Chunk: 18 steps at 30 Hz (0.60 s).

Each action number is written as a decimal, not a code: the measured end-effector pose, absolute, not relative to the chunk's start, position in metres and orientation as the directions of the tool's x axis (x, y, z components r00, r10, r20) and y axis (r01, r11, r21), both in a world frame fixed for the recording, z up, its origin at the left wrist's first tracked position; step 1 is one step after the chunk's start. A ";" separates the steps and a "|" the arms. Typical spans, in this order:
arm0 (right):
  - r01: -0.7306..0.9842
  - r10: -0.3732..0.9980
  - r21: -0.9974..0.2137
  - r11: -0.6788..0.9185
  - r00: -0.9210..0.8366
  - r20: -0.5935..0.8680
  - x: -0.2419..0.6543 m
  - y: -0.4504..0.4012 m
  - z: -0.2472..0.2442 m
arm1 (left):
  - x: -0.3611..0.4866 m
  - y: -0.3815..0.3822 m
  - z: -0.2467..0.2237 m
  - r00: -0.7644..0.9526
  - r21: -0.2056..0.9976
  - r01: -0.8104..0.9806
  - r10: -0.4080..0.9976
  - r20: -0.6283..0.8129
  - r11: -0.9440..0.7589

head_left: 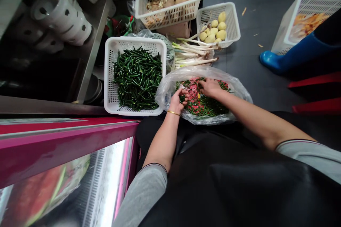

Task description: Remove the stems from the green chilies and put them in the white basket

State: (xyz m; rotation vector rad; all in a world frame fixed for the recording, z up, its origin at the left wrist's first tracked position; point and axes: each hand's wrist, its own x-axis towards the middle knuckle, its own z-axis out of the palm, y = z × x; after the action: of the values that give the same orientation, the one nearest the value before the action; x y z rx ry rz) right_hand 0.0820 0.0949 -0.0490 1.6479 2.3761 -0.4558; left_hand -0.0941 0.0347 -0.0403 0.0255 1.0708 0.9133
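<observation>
A clear plastic bag (165, 94) lies spread wide in front of me, with slim green chilies (210, 106) and something red and patterned inside it. My left hand (179, 101) is at the bag's left side, palm turned up, fingers curled loosely around some dark green chilies. Deeper over the bag is my right hand (210, 88), knuckles up, its fingertips closed down among the green pieces. What those fingertips grip is too small to make out. Left of the bag stands a white basket (108, 78) heaped with glossy green chilies (138, 78).
Leeks or large scallions (194, 51) lie beyond the bag. Behind them are a basket of potatoes (221, 35) and a raised basket of brown root vegetables (169, 0). At right, a blue boot (290, 53) stands by a white basket (287, 17). A pink-framed lit cabinet (66, 142) borders my left.
</observation>
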 end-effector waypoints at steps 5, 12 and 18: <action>0.697 0.632 -0.170 0.696 -0.708 -0.314 0.086 0.023 -0.046 | -0.103 0.045 -0.023 0.204 0.423 -0.691 0.720 -0.663 0.586; 0.660 0.568 -0.366 0.656 -0.751 -0.336 0.114 0.042 -0.033 | -0.101 0.042 -0.011 0.131 0.585 -0.639 0.820 -0.557 0.499; 0.812 0.734 -0.134 0.568 -0.573 -0.363 0.087 0.039 -0.051 | -0.102 0.044 -0.015 0.097 0.556 -0.668 0.798 -0.595 0.495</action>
State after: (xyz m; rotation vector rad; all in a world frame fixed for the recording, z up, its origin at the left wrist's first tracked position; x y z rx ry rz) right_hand 0.0871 0.0393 -0.0509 1.2803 2.5362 -0.4191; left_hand -0.1016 0.0437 -0.0154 0.1583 0.9931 1.0917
